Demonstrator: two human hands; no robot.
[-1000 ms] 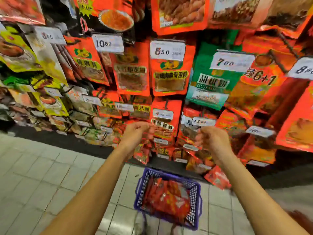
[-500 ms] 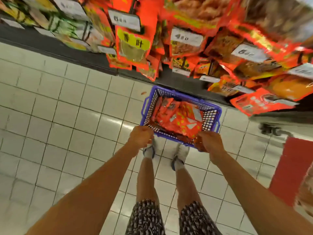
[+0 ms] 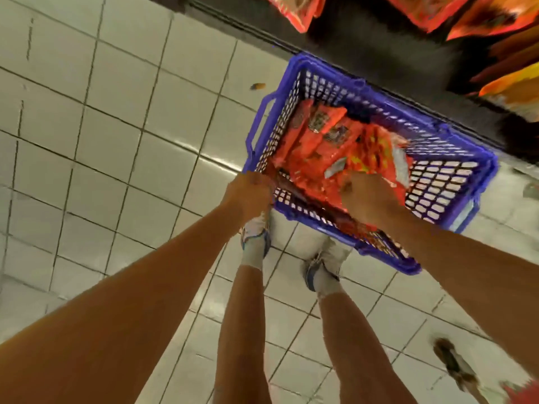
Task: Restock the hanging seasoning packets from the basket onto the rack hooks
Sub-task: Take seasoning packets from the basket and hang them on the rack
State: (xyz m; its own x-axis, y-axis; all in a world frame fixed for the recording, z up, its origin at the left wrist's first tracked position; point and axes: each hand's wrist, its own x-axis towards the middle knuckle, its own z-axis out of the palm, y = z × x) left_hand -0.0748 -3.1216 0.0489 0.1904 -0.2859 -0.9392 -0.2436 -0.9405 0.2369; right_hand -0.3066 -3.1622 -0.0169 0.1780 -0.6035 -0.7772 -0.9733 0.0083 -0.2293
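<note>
The blue perforated plastic basket (image 3: 455, 176) stands on the white tiled floor (image 3: 116, 126), at the foot of the dark rack base (image 3: 379, 39). Inside the basket lies a pile of red-orange foil seasoning packets (image 3: 329, 147). The left hand (image 3: 248, 193) is at the basket's near left corner, fingers curled; what it grips cannot be determined. The right hand (image 3: 369, 196) is inside the basket, on the packet pile, fingers curled downward; blur hides any pinch. More orange packets (image 3: 495, 13) hang above the basket.
</note>
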